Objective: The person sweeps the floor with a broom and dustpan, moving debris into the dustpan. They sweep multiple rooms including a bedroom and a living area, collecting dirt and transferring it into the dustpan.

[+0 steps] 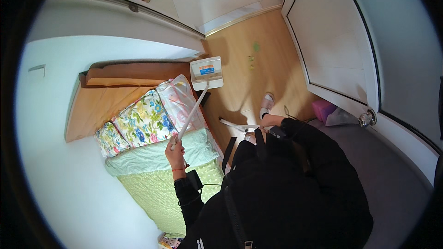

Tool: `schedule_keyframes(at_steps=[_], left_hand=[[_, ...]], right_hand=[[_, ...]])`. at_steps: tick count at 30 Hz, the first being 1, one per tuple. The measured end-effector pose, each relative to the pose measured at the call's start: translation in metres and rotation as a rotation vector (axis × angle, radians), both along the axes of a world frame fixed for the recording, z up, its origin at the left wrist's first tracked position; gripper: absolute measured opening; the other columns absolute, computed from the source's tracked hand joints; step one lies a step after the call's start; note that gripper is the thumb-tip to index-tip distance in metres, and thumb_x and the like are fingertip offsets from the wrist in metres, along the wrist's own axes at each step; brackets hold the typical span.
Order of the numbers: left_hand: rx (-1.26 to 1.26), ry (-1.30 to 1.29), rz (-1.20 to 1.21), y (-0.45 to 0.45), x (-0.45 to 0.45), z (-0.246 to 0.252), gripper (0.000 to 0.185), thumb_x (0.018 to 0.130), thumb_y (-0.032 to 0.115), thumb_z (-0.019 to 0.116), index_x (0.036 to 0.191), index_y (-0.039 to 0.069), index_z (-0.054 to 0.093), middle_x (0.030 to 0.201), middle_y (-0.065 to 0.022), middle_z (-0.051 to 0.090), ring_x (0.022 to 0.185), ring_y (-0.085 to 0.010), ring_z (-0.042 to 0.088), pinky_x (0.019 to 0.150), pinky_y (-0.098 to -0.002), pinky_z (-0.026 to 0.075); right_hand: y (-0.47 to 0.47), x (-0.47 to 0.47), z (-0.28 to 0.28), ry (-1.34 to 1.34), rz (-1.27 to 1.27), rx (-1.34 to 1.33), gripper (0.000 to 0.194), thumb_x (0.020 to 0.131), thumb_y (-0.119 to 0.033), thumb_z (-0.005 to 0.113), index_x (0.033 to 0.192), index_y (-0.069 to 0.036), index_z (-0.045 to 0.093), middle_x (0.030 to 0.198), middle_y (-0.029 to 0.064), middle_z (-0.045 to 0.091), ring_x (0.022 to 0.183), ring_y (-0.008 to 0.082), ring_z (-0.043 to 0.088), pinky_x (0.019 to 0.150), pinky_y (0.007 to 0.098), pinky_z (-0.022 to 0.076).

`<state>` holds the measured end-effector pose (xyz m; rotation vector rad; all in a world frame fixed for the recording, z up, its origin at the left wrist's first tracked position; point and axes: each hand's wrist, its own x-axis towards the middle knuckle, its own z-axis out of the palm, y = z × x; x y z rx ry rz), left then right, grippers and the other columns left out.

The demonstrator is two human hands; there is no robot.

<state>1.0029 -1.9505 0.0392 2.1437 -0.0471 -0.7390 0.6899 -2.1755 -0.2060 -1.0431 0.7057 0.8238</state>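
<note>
My left hand [175, 151] grips the pale handle of a long-handled dustpan [215, 65] over the bed. The white pan has a toothed edge and a label with writing, and it is held near the bed's far corner, above or at the wood-look floor. Close to my body, my right hand [273, 121] is closed around a white stick [235, 125]. The stick points left, and its other end is hidden by my clothing. Small green and yellowish scraps [251, 58] and a green patch [256, 46] lie on the floor ahead.
The bed [166, 197], with floral pillows [145, 121] and a wooden headboard [114, 100], lies on the left. A white-framed door [332, 27] stands on the right. Beside it are a pink package [323, 109] and a plastic bag [341, 117]. A raised threshold [242, 20] crosses ahead.
</note>
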Motion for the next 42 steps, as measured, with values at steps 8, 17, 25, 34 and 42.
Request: schedule_keyframes(at_steps=[8,17,25,34,42], left_hand=[[0.033,0.072,0.016,0.045,0.004,0.0,0.03,0.081,0.009,0.058,0.11,0.004,0.061,0.064,0.0003,0.053,0.048,-0.0045,0.045,0.042,-0.019,0.037],[0.095,0.123,-0.166,0.094,0.034,-0.025,0.025,0.079,0.011,0.061,0.102,0.002,0.064,0.07,-0.0018,0.06,0.052,-0.0071,0.051,0.047,-0.0216,0.042],[0.145,-0.068,-0.434,0.121,0.031,-0.067,0.027,0.079,0.016,0.063,0.102,0.001,0.064,0.065,-0.0035,0.06,0.051,-0.0089,0.053,0.05,-0.0245,0.044],[0.394,0.01,-0.375,0.095,-0.006,-0.053,0.032,0.077,0.024,0.064,0.103,0.005,0.064,0.087,-0.0194,0.064,0.081,-0.0321,0.063,0.07,-0.0366,0.049],[0.393,0.075,-0.184,0.087,-0.025,-0.056,0.031,0.077,0.021,0.063,0.103,0.005,0.064,0.089,-0.0171,0.065,0.083,-0.0295,0.064,0.071,-0.0347,0.049]], right_hand=[[-0.094,-0.031,-0.002,0.133,-0.293,-0.317,0.019,0.078,-0.017,0.058,0.078,0.001,0.065,0.067,0.01,0.063,0.053,0.0215,0.06,0.047,0.0338,0.0485],[-0.069,-0.006,0.118,0.184,-0.617,-0.318,0.02,0.084,-0.013,0.054,0.1,-0.001,0.058,0.063,0.0064,0.054,0.047,0.0136,0.051,0.039,0.0279,0.04],[-0.008,0.107,0.09,-0.08,-0.67,0.224,0.014,0.088,-0.018,0.049,0.091,-0.005,0.051,0.063,0.0024,0.049,0.046,0.0112,0.045,0.038,0.0244,0.0361],[-0.042,0.263,-0.035,-0.184,-0.728,0.299,0.021,0.084,-0.016,0.052,0.067,-0.005,0.048,0.062,0.0051,0.052,0.051,0.0125,0.049,0.046,0.0273,0.0407],[-0.089,0.127,0.005,0.148,-0.758,0.016,0.018,0.087,-0.019,0.051,0.087,-0.002,0.052,0.059,0.0048,0.05,0.046,0.0128,0.048,0.039,0.0263,0.0395]])
